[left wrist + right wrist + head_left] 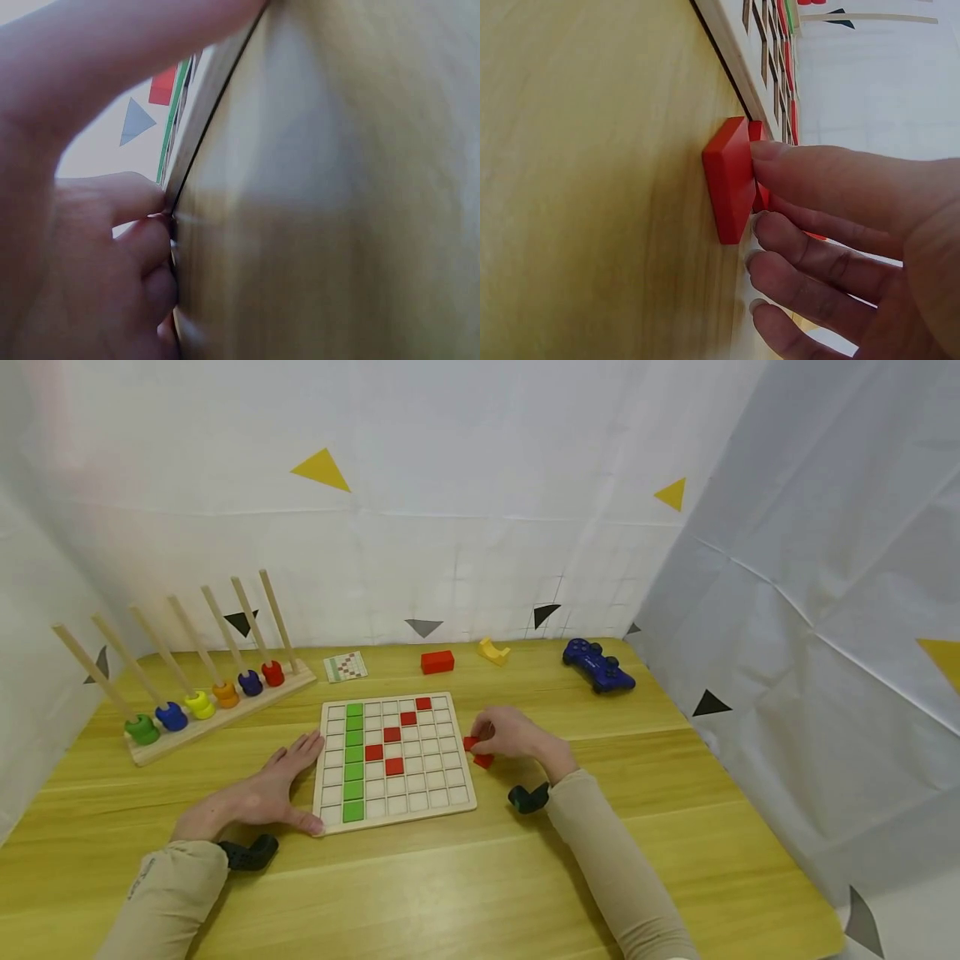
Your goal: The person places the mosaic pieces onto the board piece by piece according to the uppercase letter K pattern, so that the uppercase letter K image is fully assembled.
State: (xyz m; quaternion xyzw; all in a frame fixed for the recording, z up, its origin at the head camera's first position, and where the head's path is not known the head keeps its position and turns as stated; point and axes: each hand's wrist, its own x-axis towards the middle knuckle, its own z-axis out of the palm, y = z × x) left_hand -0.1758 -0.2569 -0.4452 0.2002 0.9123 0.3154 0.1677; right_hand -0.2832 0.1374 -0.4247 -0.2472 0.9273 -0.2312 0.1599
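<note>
A square wooden grid board lies on the table, with a column of green tiles near its left side. Several red tiles sit in its cells, most along a diagonal. My left hand rests at the board's left edge, fingers extended, thumb at the near corner. Just off the right edge, my right hand pinches a red tile between thumb and forefinger. Another loose red tile lies on the table right beside the thumb. The fingers partly cover the pinched tile.
Back left stands a wooden peg rack with coloured rings. Along the back lie a small pattern card, a red block, a yellow curved piece and a blue game controller. White sheeting hangs behind the table.
</note>
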